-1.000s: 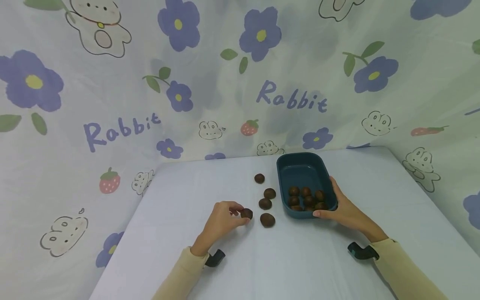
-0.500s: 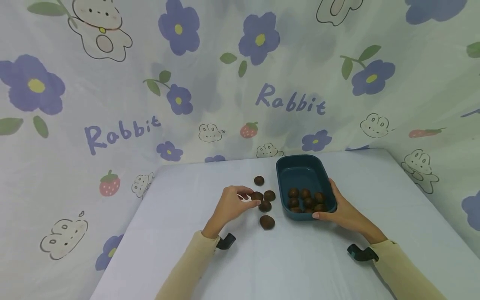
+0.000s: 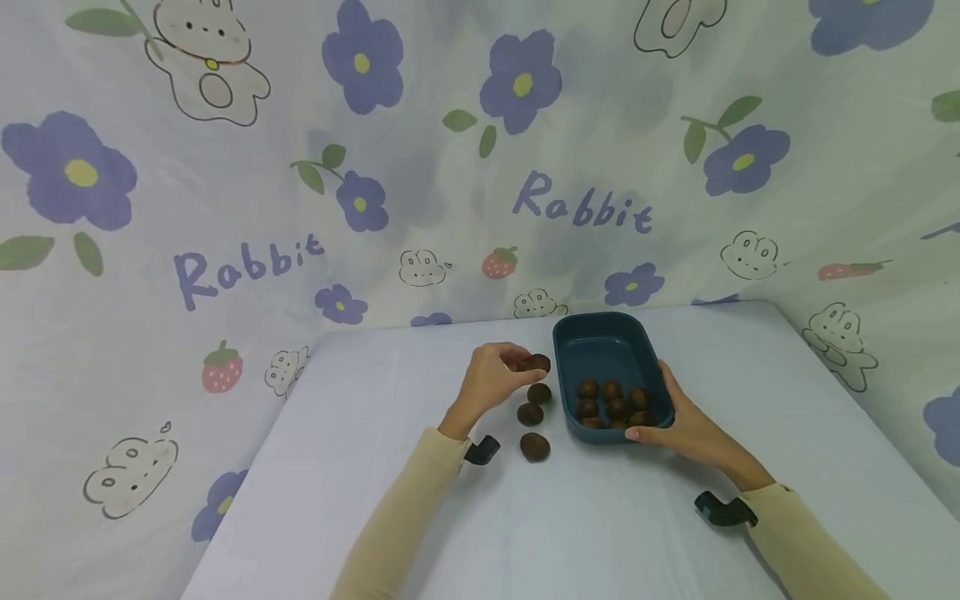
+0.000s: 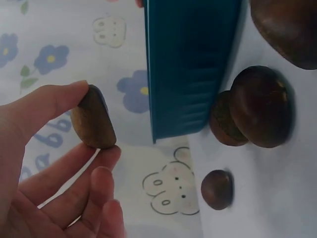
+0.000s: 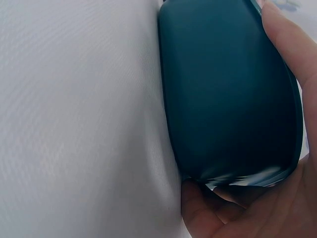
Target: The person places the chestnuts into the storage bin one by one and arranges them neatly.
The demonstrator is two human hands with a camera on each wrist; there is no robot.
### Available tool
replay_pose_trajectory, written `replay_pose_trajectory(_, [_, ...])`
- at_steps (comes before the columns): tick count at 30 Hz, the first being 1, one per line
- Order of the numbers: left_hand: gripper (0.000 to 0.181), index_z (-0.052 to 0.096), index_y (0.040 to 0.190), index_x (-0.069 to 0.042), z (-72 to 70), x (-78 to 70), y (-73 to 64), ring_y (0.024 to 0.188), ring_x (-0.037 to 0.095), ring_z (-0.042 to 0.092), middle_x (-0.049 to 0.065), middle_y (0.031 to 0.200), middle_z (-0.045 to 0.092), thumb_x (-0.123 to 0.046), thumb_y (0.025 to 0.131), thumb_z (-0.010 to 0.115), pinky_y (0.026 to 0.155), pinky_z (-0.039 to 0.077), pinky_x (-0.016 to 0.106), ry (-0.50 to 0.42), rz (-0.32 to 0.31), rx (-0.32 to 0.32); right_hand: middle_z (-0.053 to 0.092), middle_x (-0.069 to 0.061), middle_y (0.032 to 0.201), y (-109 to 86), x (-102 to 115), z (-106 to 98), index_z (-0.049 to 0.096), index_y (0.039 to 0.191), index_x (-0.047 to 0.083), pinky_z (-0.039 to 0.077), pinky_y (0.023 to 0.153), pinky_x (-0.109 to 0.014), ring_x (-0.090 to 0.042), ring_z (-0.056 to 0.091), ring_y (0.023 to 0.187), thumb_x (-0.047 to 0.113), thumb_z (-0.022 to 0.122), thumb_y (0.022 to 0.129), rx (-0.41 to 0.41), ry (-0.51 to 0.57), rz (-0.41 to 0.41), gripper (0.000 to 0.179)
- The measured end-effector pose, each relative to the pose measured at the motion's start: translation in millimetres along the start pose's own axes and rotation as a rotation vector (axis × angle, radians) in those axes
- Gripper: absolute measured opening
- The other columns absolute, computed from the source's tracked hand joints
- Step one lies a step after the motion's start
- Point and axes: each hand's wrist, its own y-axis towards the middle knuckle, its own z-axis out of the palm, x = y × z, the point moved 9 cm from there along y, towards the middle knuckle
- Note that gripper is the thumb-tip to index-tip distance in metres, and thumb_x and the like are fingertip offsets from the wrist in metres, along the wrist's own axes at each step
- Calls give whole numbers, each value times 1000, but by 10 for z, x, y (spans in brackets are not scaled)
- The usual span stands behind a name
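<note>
In the left wrist view my left hand (image 4: 59,163) pinches a brown chestnut (image 4: 94,119) between thumb and fingertips. From the head view, that left hand (image 3: 497,377) is raised over the table, left of a dark teal box (image 3: 597,350). Loose chestnuts lie in a rough line below it, including one in the middle (image 3: 530,414) and a nearer one (image 3: 535,447). The farthest is mostly hidden behind my fingers. My right hand (image 3: 690,421) grips the box's near right corner, thumb on the near rim. Several chestnuts (image 3: 617,407) sit in the box's near end.
A white cloth covers the table (image 3: 360,467). Behind it hangs a curtain (image 3: 420,200) printed with flowers and rabbits. A dark device (image 3: 723,508) is strapped to the right wrist, and a similar one (image 3: 482,451) to the left.
My left hand has carried its chestnut away from me and to the right, past the loose ones, toward the box. The right hand has kept its hold on the box.
</note>
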Motion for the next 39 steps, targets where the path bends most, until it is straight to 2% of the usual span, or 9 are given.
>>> replay_pose_trajectory(4, [35,79,105,-11,56,-5,119,86,17,64,6,99,78,-37,83,86,72,53,29,27,-5,-15,-2,-27,173,3,-1,3,-19,164,17,24,110,-82,-62,12,153,45,82,85,-2,-2,-5,132])
replay_pose_trajectory(10, [36,79,109,-13,174,-5,277,85,16,61,2,105,78,-39,84,85,64,49,25,50,-36,-1,-2,-27,173,5,-4,5,-19,164,17,24,110,-83,-62,13,153,43,82,85,-2,4,-10,132])
replay_pose_trajectory(15, [38,79,110,-13,287,-30,372,88,17,61,5,110,79,-39,84,85,68,50,26,54,-59,7,-3,-26,173,5,-4,13,-21,164,19,24,110,-83,-62,12,153,43,82,85,5,16,-10,132])
replay_pose_trajectory(21, [41,80,109,-14,429,-52,446,87,15,64,1,111,79,-43,81,87,69,52,27,125,-103,6,-1,-26,173,11,-2,14,-20,164,19,24,110,-83,-61,13,153,43,82,85,7,20,-9,132])
replay_pose_trajectory(26, [42,80,110,-15,551,-45,477,92,15,65,2,118,77,-45,81,87,80,57,34,189,-120,26,-1,-26,173,19,-4,16,-20,164,20,25,109,-83,-61,13,153,42,82,85,8,21,-12,131])
replay_pose_trajectory(32, [41,79,112,-15,650,-123,488,97,18,70,2,118,77,-44,83,86,81,58,35,316,-61,48,-1,-26,173,16,-1,11,-20,164,20,25,109,-83,-61,13,153,42,82,85,5,18,-15,131])
replay_pose_trajectory(39, [37,80,110,-14,749,-262,479,100,18,74,-1,109,80,-42,85,85,89,57,37,520,87,63,-3,-25,173,0,22,12,-21,164,22,26,109,-83,-62,14,153,44,82,85,5,-4,-19,132])
